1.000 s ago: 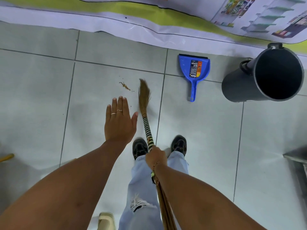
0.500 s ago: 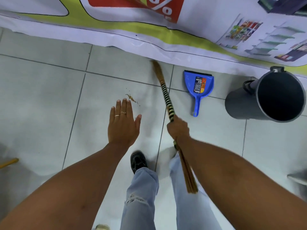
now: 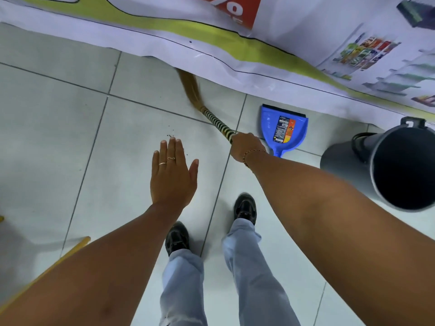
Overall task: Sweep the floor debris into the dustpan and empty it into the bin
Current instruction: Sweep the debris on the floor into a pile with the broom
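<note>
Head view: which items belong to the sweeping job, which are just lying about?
Job:
- broom, gripped by right hand
- debris specks on the tile
- blue dustpan
- grey bin

Lying about:
- printed banner by the floor edge
- yellow stick, lower left
- left hand, empty and flat

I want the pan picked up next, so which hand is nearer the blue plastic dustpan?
Right. The right hand, gripping the striped broom handle, sits beside the blue plastic dustpan; the left hand hovers open farther away.
</note>
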The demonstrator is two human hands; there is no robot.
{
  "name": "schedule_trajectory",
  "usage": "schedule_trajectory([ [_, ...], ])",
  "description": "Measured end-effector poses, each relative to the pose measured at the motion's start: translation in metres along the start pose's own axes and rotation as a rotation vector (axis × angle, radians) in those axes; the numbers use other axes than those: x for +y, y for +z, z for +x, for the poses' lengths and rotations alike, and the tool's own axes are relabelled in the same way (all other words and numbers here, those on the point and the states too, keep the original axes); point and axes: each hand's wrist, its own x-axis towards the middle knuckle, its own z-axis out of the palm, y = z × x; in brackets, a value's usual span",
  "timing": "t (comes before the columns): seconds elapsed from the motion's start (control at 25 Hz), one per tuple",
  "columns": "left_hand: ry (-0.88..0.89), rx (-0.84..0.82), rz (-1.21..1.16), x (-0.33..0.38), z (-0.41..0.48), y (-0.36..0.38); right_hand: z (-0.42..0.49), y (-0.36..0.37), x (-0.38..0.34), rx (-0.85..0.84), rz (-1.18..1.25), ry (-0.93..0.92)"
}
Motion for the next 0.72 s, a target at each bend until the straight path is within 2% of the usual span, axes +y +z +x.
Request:
schedule_trajectory([
  [0.16,-0.075,0.005,-0.013,0.020,0.018,0.003,0.022,-0.030,0.008,0.025,-0.158,-0.113],
  [0.44,-0.100,-0.016,-0.022,0.039,0.036,-0.001,0.033,-0.057,0.026,0.031,-0.471,-0.274],
  [0.72,-0.162,-0.077,-0.069,0.044,0.015,-0.009,0.006,-0.058,0.066,0.012,-0.687,-0.330],
])
